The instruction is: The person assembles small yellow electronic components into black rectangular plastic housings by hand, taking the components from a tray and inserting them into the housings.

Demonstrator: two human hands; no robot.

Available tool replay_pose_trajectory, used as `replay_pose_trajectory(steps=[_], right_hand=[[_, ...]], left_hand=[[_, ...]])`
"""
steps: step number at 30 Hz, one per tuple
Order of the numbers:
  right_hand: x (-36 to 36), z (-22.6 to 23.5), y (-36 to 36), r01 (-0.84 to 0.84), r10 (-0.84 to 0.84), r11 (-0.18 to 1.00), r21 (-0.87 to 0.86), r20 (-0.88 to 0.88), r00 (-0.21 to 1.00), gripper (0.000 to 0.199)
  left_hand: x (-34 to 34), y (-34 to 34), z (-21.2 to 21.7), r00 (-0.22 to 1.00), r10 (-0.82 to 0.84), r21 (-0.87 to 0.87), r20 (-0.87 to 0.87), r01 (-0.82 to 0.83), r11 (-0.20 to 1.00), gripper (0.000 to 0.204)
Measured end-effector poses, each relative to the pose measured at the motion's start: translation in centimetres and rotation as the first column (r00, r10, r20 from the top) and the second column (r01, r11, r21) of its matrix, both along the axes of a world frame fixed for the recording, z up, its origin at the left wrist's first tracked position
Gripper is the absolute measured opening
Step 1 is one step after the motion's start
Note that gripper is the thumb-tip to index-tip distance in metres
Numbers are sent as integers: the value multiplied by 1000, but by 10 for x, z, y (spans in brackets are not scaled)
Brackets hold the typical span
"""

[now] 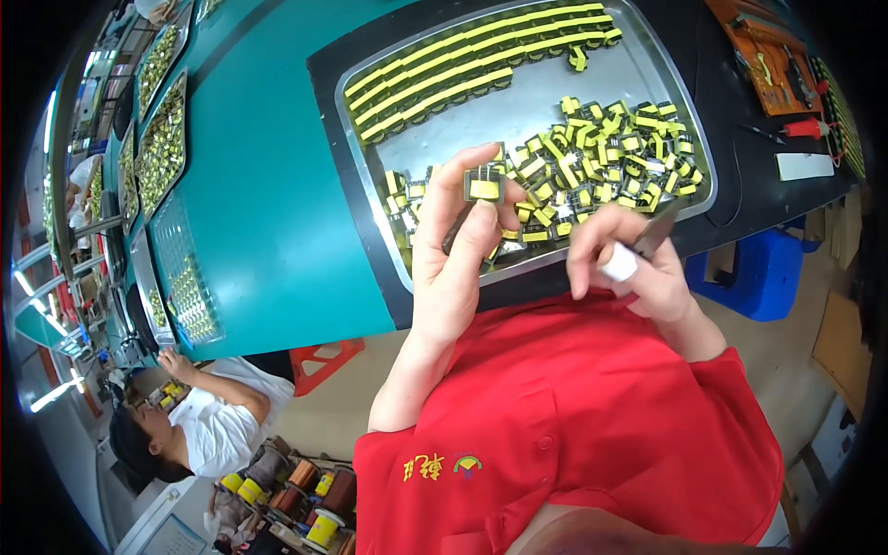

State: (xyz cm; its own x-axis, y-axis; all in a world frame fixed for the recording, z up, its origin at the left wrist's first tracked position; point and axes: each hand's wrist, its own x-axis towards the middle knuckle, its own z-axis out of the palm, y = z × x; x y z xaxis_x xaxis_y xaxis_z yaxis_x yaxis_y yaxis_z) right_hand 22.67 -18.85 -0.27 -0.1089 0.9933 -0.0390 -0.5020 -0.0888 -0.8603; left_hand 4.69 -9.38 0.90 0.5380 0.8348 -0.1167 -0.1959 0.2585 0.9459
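My left hand (449,264) is raised over the near edge of a metal tray (546,85). Between its thumb and fingers is a small transformer (484,187), wrapped in yellow tape, its thin metal pins pointing away from me. To the right, my right hand (647,277) is closed round a tool with a flat grey blade (657,231), its handle hidden in the palm. White tape (618,263) wraps one digit of that hand. Beyond both hands lies a loose heap of similar transformers (601,153) in the tray.
Neat rows of transformers (481,46) line the tray's far side. A red-handled tool (807,128), a white card (805,166) and an orange tool box (772,69) lie right. A blue stool (754,273) stands below. At left, a person in white (217,416) sits beside the green table (268,185).
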Motion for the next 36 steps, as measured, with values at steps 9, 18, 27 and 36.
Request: replay_pose_trajectory(steps=[9, 18, 27, 36], right_hand=[[12, -10, -24, -471, 454, 876, -101, -158, 877, 19], [51, 10, 13, 61, -574, 816, 574, 796, 194, 49], [44, 4, 23, 25, -599, 800, 600, 793, 111, 52], [48, -4, 29, -36, -707, 705, 708, 706, 25, 44]], left_hand=[[24, -4, 6, 988, 30, -7, -150, -31, 999, 50], [34, -17, 25, 972, -72, 32, -222, 81, 996, 28], [40, -21, 24, 978, -179, 11, -111, 181, 983, 27], [48, -26, 30, 964, -232, -21, -130, 231, 973, 28]])
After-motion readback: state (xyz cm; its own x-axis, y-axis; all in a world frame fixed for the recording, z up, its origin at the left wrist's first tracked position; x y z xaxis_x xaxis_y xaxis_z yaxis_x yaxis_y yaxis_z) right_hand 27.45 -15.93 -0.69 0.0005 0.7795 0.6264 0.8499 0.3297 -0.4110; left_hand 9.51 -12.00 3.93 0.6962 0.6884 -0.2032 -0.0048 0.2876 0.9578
